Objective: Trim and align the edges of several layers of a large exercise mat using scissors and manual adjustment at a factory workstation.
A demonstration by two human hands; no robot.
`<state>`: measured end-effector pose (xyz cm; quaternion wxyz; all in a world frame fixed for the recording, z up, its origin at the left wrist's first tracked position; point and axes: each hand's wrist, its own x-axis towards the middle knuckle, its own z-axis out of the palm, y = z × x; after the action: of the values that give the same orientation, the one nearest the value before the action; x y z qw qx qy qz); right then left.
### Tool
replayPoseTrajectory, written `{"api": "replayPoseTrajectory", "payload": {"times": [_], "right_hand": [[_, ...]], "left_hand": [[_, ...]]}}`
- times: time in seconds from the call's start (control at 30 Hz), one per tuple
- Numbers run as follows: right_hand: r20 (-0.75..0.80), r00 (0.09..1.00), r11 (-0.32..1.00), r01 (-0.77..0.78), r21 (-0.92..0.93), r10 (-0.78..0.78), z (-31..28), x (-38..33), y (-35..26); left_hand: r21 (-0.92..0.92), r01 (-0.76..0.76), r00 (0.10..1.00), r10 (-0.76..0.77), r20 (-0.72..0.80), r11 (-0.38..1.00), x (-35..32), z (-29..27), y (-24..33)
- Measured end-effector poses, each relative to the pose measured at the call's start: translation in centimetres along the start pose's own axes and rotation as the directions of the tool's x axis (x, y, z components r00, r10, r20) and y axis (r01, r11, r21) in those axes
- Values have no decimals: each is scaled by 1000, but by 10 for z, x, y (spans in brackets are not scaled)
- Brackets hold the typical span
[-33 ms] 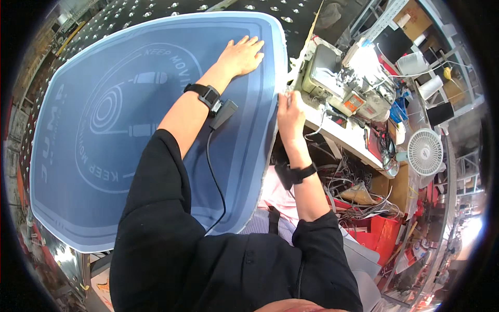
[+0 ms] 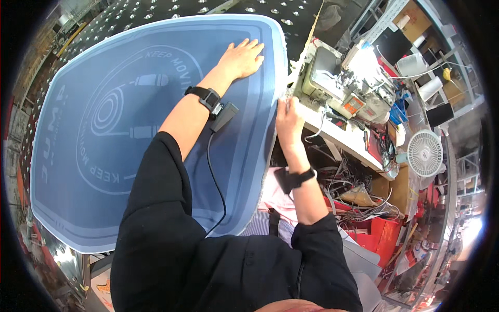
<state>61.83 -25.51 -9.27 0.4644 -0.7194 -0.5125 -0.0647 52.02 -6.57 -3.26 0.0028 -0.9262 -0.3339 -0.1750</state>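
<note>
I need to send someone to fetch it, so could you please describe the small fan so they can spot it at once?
Start at the big blue mat and go right, past the sewing machine on the white bench. The fan stands beyond the bench's right end, above the red bin. It is the only round thing there with a white wire grille.

Sewing workshop: industrial sewing machine (image 2: 345, 78) on bench, ball-transfer table (image 2: 156, 10), tangled cables (image 2: 353, 187), fan (image 2: 424, 152), shelving (image 2: 410, 31).

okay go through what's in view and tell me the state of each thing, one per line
Mat: spread flat, right edge at the machine.
Left hand: open, flat on the mat.
Right hand: gripping the mat's edge.
Sewing machine: upright on its table.
Fan: upright; running or not, cannot tell.
</note>
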Motion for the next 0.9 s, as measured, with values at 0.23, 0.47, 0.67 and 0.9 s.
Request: {"api": "replayPoseTrajectory", "payload": {"times": [0.23, 0.47, 0.67, 0.9], "right_hand": [[-63, 995, 989, 82, 120, -75, -2, -23, 1], [-71, 996, 989, 64, 137, -55, 7, -8, 0], [-41, 998, 987, 58, 148, -53, 3, -29, -5], [-65, 978, 880, 149, -451, -199, 0, 8, 5]], "left_hand": [[46, 10, 1000, -11, 11, 999, 0, 5, -7], [64, -2, 997, 6, -73, 998, 6, 14, -6], [95, -9, 998, 14, -54, 995, 3, 14, -11], [75, -40, 997, 45, -70, 996, 14, 20, -3]]}}
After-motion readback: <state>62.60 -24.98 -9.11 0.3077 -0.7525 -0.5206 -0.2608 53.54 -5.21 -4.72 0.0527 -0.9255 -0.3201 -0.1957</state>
